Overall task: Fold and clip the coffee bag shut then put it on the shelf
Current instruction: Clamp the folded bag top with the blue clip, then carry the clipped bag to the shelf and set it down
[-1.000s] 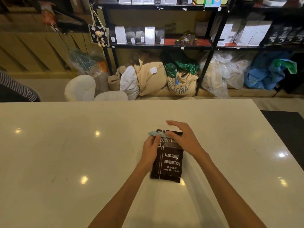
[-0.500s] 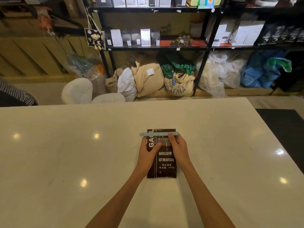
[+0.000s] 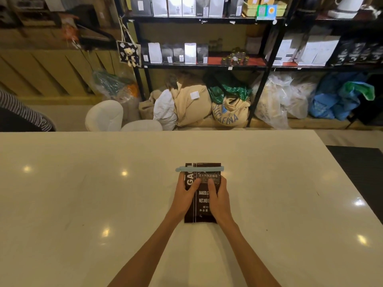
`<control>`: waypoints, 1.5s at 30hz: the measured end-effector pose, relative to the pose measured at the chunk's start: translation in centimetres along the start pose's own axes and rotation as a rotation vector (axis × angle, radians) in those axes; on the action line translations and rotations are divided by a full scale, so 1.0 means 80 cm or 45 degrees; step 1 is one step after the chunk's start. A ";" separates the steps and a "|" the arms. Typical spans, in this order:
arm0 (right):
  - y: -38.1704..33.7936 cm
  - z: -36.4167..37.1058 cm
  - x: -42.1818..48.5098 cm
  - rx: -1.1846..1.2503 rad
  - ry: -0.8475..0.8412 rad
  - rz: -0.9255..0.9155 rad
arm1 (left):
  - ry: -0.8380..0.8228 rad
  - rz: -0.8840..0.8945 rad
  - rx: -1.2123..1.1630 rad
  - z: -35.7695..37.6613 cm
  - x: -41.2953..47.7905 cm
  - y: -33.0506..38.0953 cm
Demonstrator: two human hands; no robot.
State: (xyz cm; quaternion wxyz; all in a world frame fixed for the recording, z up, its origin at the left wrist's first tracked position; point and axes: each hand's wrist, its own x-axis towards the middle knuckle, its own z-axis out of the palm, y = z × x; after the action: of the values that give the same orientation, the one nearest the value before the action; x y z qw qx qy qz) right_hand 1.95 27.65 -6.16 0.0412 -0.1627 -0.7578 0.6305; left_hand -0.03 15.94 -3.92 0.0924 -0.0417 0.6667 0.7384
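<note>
Dark brown coffee bag (image 3: 204,214) lying flat on the pale counter (image 3: 83,204), printed face up, near the middle and towards the near edge. Top of bag folded over and pinched under a light blue clip (image 3: 199,168) set crosswise, both clip ends reaching just past the bag's sides. Left hand (image 3: 185,194) gripping the bag's left edge, thumb laid across the front. Right hand (image 3: 218,195) gripping the right edge likewise, thumb on the label; both hands closed around the bag, below the clip and apart from it. Beyond the counter's far edge: black metal shelf (image 3: 205,66) carrying rows of white and dark bags and small jars (image 3: 234,59). On the floor beneath, burlap sacks (image 3: 228,114) and plastic bags. Striped sleeve (image 3: 24,114) at far left.
</note>
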 end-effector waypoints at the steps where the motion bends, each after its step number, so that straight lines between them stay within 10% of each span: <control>1: 0.000 -0.002 0.001 0.007 0.017 0.009 | -0.035 -0.044 -0.014 -0.002 -0.002 0.000; 9: -0.049 -0.021 0.014 -0.140 0.229 -0.060 | -0.073 0.036 0.103 0.021 -0.020 0.019; 16: -0.087 -0.038 0.014 0.087 -0.317 -0.061 | 0.185 0.177 0.056 0.004 -0.019 0.056; 22: -0.071 -0.018 -0.007 -0.004 -0.267 -0.224 | 0.308 0.210 0.119 -0.003 -0.036 0.051; 31: -0.084 -0.035 -0.027 0.263 -0.351 -0.109 | -0.107 0.125 0.125 -0.015 -0.054 0.085; 45: -0.043 -0.330 -0.256 0.085 1.088 0.125 | -1.422 0.031 0.139 0.337 -0.166 0.036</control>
State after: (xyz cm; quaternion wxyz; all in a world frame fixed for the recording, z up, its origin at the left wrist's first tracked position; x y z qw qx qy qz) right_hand 27.70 45.89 5.44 0.3264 -0.4438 -0.6431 0.5320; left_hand 14.11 41.35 4.27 0.4249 0.3680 0.5544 0.6137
